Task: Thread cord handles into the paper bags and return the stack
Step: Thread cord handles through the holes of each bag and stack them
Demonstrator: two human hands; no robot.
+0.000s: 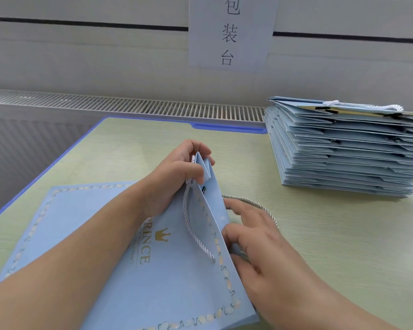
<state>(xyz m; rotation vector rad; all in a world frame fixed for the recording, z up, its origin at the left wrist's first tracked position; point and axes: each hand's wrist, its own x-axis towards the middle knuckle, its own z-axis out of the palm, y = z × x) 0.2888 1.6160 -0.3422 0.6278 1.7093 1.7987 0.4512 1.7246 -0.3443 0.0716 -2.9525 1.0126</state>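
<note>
Head view shows threading under way at frame centre: the left hand (177, 172) pinches the bag (172, 270) mouth on the table (320, 234), the right hand (255, 239) fingers, loosely spread, work the cord (253, 203); next it likely needs feeding through the hole.

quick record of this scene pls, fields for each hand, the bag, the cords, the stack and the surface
left hand: left hand pinches the folded top corner of the blue paper bag
right hand: right hand at the bag's open edge, fingers partly under the paper; grip unclear
cords: white cord handle looped on the bag's face; second cord arcs behind the right hand
stack: stack of bags at far right, the top one with a handle
surface: pale green table with blue edge
</note>
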